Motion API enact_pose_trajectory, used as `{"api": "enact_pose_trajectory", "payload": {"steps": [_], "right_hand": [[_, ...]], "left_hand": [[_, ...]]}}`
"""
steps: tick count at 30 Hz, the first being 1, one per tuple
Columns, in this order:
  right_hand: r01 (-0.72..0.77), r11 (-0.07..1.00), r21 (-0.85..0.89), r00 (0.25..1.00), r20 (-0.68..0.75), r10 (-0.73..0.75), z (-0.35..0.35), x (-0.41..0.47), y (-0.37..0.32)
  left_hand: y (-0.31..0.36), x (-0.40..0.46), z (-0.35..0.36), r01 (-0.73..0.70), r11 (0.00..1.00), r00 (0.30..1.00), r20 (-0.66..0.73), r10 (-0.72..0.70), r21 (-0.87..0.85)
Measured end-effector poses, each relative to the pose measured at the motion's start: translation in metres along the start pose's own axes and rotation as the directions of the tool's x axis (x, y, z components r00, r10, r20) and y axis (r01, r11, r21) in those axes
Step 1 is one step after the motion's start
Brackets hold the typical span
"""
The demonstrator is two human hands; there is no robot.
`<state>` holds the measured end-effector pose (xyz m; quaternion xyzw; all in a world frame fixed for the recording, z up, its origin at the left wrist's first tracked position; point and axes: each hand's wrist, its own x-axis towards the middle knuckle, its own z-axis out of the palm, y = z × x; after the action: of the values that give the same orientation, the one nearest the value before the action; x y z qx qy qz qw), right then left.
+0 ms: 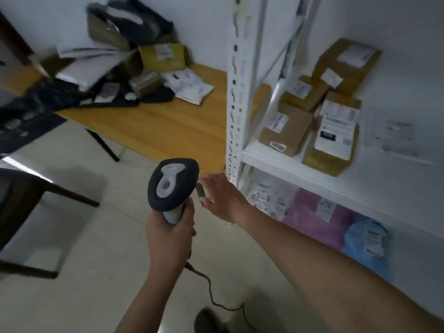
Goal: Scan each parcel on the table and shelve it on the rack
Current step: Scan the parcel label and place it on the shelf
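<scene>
My left hand grips the handle of a grey corded barcode scanner, held upright over the floor. My right hand is just right of the scanner's head, and its fingers pinch a small dark item that is too blurred to name. A heap of parcels, made up of brown boxes and black and white mailer bags, lies on the wooden table at the back left. The white rack stands on the right. Several brown boxes sit on its upper shelf.
Soft bags in white, pink and blue lie on the rack's lower shelf. A dark chair stands at the left over the tiled floor. The scanner's cable trails down past my shoe.
</scene>
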<state>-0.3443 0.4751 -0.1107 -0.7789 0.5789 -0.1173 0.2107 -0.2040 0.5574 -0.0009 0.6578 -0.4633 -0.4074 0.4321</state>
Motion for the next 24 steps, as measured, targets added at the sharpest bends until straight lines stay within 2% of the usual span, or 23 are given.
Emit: {"api": "enact_pose_trajectory", "payload": {"steps": [4,7,12,14,17,19,22,24], "right_hand": [[-0.052,0.999,0.006,0.998,-0.027,0.052,-0.031,0.085,-0.053],[-0.113,0.990,0.087,0.992,-0.043,0.117,-0.055,0.133,-0.076],[-0.239,0.968,0.073,0.970,-0.028,0.241,-0.079,0.213,-0.070],[-0.346,0.929,0.133,0.937,-0.003,0.350,-0.080,0.247,-0.054],[-0.555,0.766,0.325,0.813,0.018,0.582,-0.075,0.302,-0.023],[-0.648,0.598,0.471,0.697,0.050,0.716,-0.067,0.342,0.002],[-0.688,0.267,0.675,0.484,0.152,0.862,-0.057,0.393,0.036],[-0.657,0.117,0.745,0.379,0.192,0.905,-0.052,0.420,0.058]], "left_hand": [[0.038,0.062,-0.065,-0.051,0.999,0.995,-0.089,0.050,-0.012],[0.060,0.103,-0.100,-0.067,0.998,0.990,-0.128,0.066,-0.006],[0.083,0.176,-0.120,-0.100,0.995,0.989,-0.112,0.099,0.004],[0.088,0.211,-0.119,-0.102,0.995,0.992,-0.078,0.101,0.001],[0.086,0.268,-0.110,-0.100,0.995,0.995,-0.022,0.100,-0.003],[0.083,0.309,-0.099,-0.096,0.995,0.995,0.017,0.096,0.009],[0.079,0.372,-0.079,-0.047,0.998,0.996,0.074,0.044,0.036],[0.078,0.413,-0.068,-0.015,0.999,0.994,0.106,0.011,0.031]]}}
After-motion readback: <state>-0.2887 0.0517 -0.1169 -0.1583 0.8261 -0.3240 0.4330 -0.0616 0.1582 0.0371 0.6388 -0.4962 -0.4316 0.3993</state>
